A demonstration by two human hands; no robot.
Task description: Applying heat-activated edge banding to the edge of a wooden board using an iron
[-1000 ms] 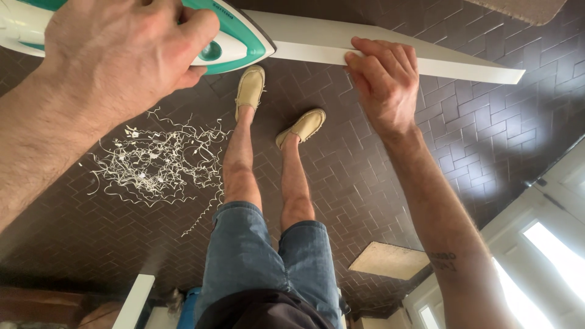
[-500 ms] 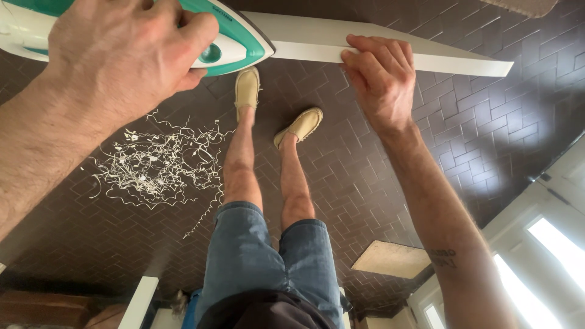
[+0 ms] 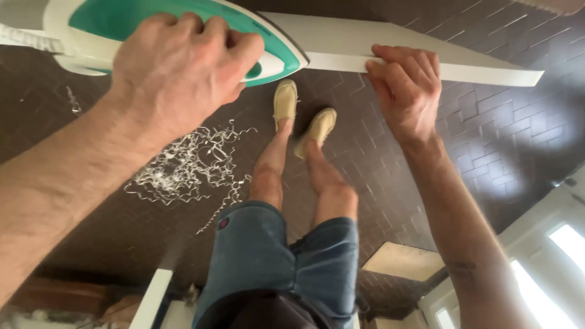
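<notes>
Gripping from above, the left hand [image 3: 177, 67] is closed around the handle of a green and white clothes iron [image 3: 183, 30], fingers curled over the top so that the knuckles face the camera; the iron's pointed nose aims toward the right hand and lies on the near end of a long white board [image 3: 463, 61]. Further along that board from the iron, the right hand [image 3: 405, 85] clamps the board's near edge, its fingers bent over the top face and the thumb hidden beneath, so it is shut on the board and stands a little apart from the iron's tip. The board runs away from the iron toward the right edge of the view, narrow and pale against the dark brick-patterned floor [image 3: 487, 140]. Below the iron, between the two forearms, the person's own legs show in blue denim shorts [image 3: 274, 262], ending in two tan slip-on shoes [image 3: 301, 116] that stand on the floor just under the iron's nose. Beside the legs, under the left wrist, a loose heap of thin white curled shavings [image 3: 183, 167] lies scattered on the floor. Well below the iron, near the shorts, a pale flat rectangular panel [image 3: 405, 262] lies on the floor.
</notes>
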